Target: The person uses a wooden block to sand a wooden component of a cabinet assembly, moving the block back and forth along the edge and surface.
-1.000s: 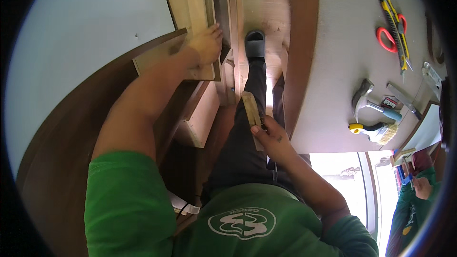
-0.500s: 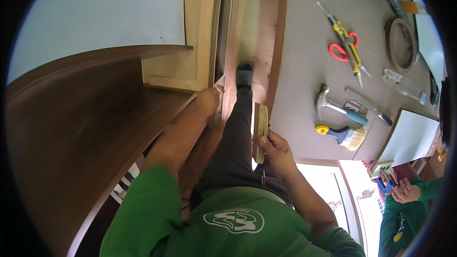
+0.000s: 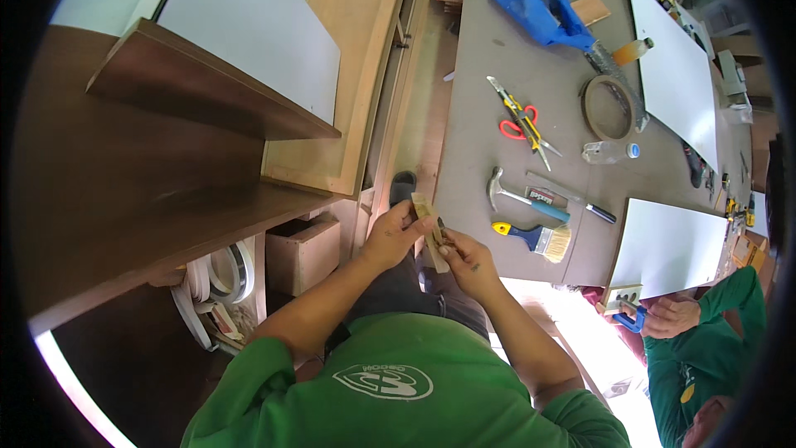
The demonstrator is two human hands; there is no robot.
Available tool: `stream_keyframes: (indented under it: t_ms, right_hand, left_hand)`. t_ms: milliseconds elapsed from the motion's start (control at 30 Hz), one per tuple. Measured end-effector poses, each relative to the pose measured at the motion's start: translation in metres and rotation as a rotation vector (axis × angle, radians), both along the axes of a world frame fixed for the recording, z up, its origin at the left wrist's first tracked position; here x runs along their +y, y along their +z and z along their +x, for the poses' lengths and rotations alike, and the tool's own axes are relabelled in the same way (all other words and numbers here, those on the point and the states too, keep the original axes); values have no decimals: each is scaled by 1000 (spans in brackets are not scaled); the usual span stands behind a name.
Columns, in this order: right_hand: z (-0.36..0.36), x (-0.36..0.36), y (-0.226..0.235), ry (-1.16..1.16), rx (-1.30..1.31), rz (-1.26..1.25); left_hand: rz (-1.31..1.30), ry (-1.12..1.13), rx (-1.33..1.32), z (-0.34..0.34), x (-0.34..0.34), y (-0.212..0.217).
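In front of my body a narrow, pale wooden block (image 3: 424, 209) is held between both hands. My left hand (image 3: 391, 237) is closed on its left side, with the thumb lying across its face. My right hand (image 3: 469, 265) grips the right edge, fingers bent around it. A small dark thing shows by the right fingertips, too small to make out. The block is above my legs, between the cabinet and the table, and tilts slightly.
Left stands a brown cabinet (image 3: 191, 220). On the grey table (image 3: 464, 141) at right lie a hammer (image 3: 531, 202), paintbrush (image 3: 539, 240), scissors (image 3: 518, 127), tape roll (image 3: 608, 108), bottle (image 3: 609, 152) and blue bag (image 3: 531, 4). At lower right, a co-worker's hand (image 3: 672, 317) holds a blue clamp (image 3: 633, 318) by a white panel (image 3: 670, 245).
My left hand has left the cabinet edge and come to the block, which both hands now hold. The view has shifted, showing more of the table and the shelf under the cabinet.
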State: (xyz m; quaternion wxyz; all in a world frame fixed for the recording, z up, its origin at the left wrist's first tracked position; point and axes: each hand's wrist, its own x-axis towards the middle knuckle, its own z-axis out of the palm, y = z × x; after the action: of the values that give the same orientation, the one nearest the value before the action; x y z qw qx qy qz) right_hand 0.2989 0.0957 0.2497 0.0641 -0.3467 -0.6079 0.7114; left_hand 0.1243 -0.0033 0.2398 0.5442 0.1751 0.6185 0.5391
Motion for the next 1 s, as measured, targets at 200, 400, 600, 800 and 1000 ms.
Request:
stream_keyframes:
  t_ms: [200,400,600,800,1000]
  right_hand:
    - [6,18,18,158,39,297]
    - [2,42,18,-26,48,81]
    - [-63,65,28,68,-22,610]
    - [-124,87,62,203,-252,927]
    - [-64,44,62,678,160,438]
  left_hand:
    - [71,-211,373,-10,-13,44]
    - [159,94,355,-29,-43,68]
    - [127,328,349,-39,-86,76]
    - [176,368,446,-19,-105,77]
    - [182,399,370,7,-107,108]
